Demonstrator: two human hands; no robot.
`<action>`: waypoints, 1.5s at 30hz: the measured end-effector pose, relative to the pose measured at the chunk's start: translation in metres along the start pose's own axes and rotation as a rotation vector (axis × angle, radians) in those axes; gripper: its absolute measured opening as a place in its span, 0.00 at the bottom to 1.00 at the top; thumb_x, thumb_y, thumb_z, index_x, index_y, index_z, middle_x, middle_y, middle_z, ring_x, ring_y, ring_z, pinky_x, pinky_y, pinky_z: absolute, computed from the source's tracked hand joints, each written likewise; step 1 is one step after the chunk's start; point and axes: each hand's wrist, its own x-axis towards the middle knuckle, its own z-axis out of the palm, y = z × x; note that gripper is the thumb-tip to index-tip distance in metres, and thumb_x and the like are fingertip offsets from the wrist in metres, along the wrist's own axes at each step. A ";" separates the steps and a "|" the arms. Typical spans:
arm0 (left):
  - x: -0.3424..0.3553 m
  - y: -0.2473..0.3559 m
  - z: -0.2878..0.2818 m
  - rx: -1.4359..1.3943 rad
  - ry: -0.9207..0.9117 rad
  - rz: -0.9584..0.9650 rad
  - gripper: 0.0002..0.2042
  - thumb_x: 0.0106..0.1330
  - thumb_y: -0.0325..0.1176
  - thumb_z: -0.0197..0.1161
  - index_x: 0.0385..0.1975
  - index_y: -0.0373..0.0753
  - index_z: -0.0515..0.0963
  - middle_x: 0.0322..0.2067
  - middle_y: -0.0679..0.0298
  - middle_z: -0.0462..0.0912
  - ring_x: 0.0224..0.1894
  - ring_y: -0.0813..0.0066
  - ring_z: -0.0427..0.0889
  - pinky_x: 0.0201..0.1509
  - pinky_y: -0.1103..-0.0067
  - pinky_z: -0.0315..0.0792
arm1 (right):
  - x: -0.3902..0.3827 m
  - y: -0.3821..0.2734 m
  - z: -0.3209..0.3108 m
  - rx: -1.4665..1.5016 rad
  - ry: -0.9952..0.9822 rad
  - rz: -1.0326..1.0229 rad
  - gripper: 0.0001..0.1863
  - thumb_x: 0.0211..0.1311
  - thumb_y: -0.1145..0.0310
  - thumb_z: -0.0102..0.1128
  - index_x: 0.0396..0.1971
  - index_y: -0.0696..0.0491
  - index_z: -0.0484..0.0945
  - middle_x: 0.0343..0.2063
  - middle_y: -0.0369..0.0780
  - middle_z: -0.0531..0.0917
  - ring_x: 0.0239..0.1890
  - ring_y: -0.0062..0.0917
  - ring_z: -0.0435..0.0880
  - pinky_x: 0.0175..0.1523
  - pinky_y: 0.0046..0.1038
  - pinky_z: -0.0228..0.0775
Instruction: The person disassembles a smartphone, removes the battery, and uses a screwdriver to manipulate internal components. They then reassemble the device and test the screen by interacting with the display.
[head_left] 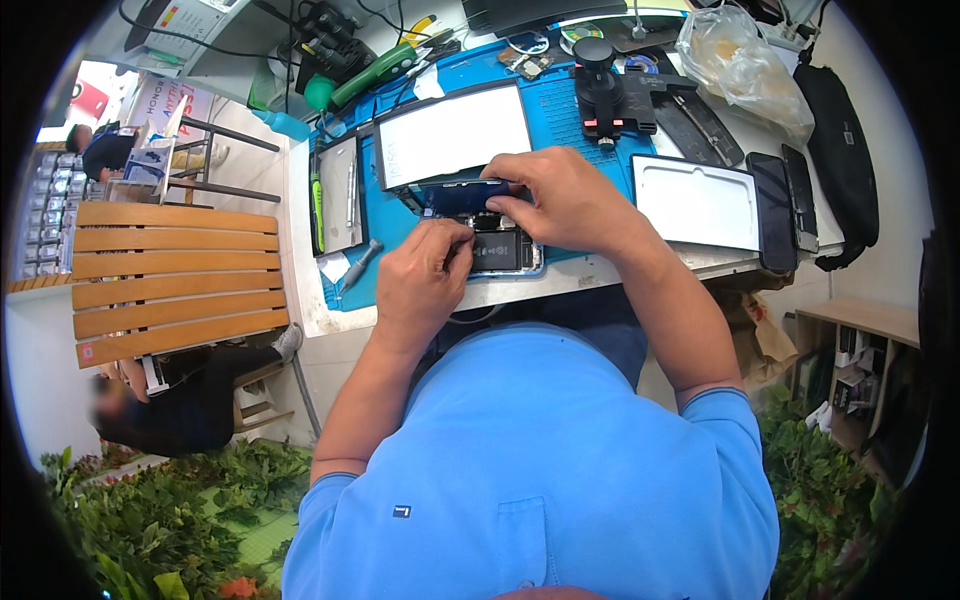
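Observation:
An opened phone (505, 252) lies near the front edge of the blue work mat, its black battery and inner parts bare. Its screen panel (450, 193) is tilted up along the far side of the body. My right hand (560, 200) pinches the panel's right end between thumb and fingers. Close to the body's left side, my left hand (425, 275) has its fingertips pressed together over the inner parts; anything held there is hidden. Behind the panel a white-faced box part (450, 135) leans upright.
To the left lie a green screwdriver (317, 215) and a grey pen-like tool (360, 265). A black stand (597, 90), a white tray (695, 205), a dark phone (770, 210) and a plastic bag (745, 70) occupy the right. A wooden bench (180, 265) stands left of the table.

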 end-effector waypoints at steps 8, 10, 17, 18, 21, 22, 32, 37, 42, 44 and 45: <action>0.011 0.004 -0.009 0.112 -0.118 -0.016 0.07 0.64 0.22 0.76 0.40 0.38 0.88 0.37 0.61 0.91 0.33 0.64 0.92 0.36 0.73 0.85 | -0.001 0.001 0.001 -0.008 -0.005 -0.024 0.12 0.66 0.71 0.76 0.46 0.55 0.88 0.31 0.48 0.91 0.32 0.43 0.92 0.38 0.39 0.81; 0.015 0.003 -0.011 0.133 -0.153 -0.023 0.07 0.65 0.23 0.75 0.40 0.39 0.89 0.37 0.61 0.91 0.33 0.63 0.92 0.36 0.72 0.84 | 0.000 0.000 0.000 -0.013 -0.013 -0.014 0.12 0.65 0.71 0.76 0.46 0.56 0.87 0.31 0.48 0.91 0.32 0.44 0.91 0.38 0.39 0.81; 0.021 0.007 -0.015 0.157 -0.182 -0.031 0.06 0.66 0.24 0.75 0.41 0.39 0.90 0.38 0.60 0.91 0.34 0.59 0.91 0.38 0.70 0.84 | 0.000 0.003 0.001 -0.011 0.006 -0.032 0.12 0.65 0.71 0.76 0.46 0.57 0.87 0.30 0.49 0.90 0.32 0.45 0.91 0.38 0.39 0.80; 0.021 0.007 -0.016 0.149 -0.184 -0.031 0.06 0.66 0.24 0.75 0.41 0.39 0.90 0.38 0.60 0.92 0.34 0.59 0.92 0.39 0.70 0.85 | -0.001 0.003 0.001 -0.009 0.006 -0.032 0.12 0.65 0.71 0.76 0.46 0.57 0.87 0.30 0.49 0.90 0.32 0.45 0.91 0.38 0.39 0.80; 0.021 0.006 -0.017 0.134 -0.186 -0.037 0.07 0.66 0.24 0.76 0.41 0.39 0.90 0.39 0.60 0.92 0.36 0.59 0.92 0.40 0.70 0.85 | 0.000 0.005 0.002 -0.003 0.014 -0.040 0.12 0.65 0.71 0.76 0.46 0.57 0.87 0.30 0.49 0.90 0.31 0.45 0.91 0.37 0.39 0.80; 0.021 0.005 -0.017 0.131 -0.186 -0.039 0.07 0.66 0.24 0.76 0.41 0.39 0.90 0.40 0.60 0.92 0.36 0.59 0.92 0.40 0.71 0.85 | -0.001 0.004 0.002 -0.007 0.006 -0.030 0.12 0.65 0.71 0.76 0.46 0.57 0.87 0.30 0.49 0.90 0.31 0.45 0.91 0.37 0.39 0.80; 0.021 0.005 -0.017 0.167 -0.182 -0.023 0.07 0.65 0.24 0.76 0.41 0.40 0.91 0.42 0.61 0.93 0.39 0.61 0.94 0.42 0.71 0.87 | 0.000 0.002 0.001 -0.013 -0.003 -0.009 0.11 0.66 0.70 0.76 0.45 0.57 0.87 0.29 0.49 0.90 0.30 0.44 0.91 0.37 0.39 0.80; 0.015 0.002 -0.012 0.151 -0.117 -0.005 0.07 0.64 0.24 0.77 0.41 0.41 0.90 0.41 0.61 0.93 0.38 0.62 0.94 0.40 0.73 0.88 | 0.000 0.005 0.003 -0.010 -0.009 -0.008 0.11 0.66 0.70 0.76 0.45 0.57 0.88 0.29 0.48 0.90 0.30 0.43 0.91 0.37 0.38 0.79; 0.014 -0.001 -0.010 0.137 -0.084 0.028 0.08 0.64 0.23 0.76 0.42 0.40 0.90 0.41 0.61 0.93 0.37 0.63 0.94 0.40 0.73 0.88 | 0.000 0.003 0.001 -0.007 -0.026 0.025 0.11 0.66 0.70 0.76 0.45 0.56 0.88 0.28 0.48 0.90 0.28 0.42 0.91 0.36 0.38 0.79; 0.013 -0.002 -0.009 0.130 -0.072 0.020 0.09 0.64 0.22 0.76 0.42 0.40 0.90 0.42 0.61 0.93 0.36 0.64 0.94 0.39 0.73 0.88 | 0.000 0.003 0.001 -0.004 -0.025 0.025 0.11 0.66 0.69 0.77 0.45 0.56 0.88 0.28 0.47 0.90 0.28 0.41 0.90 0.36 0.37 0.79; 0.013 -0.001 -0.009 0.128 -0.067 0.012 0.09 0.63 0.22 0.76 0.42 0.41 0.90 0.42 0.61 0.93 0.36 0.64 0.94 0.39 0.73 0.88 | 0.000 0.003 0.001 -0.003 -0.024 0.025 0.11 0.66 0.69 0.77 0.45 0.56 0.88 0.28 0.47 0.90 0.27 0.41 0.90 0.35 0.37 0.79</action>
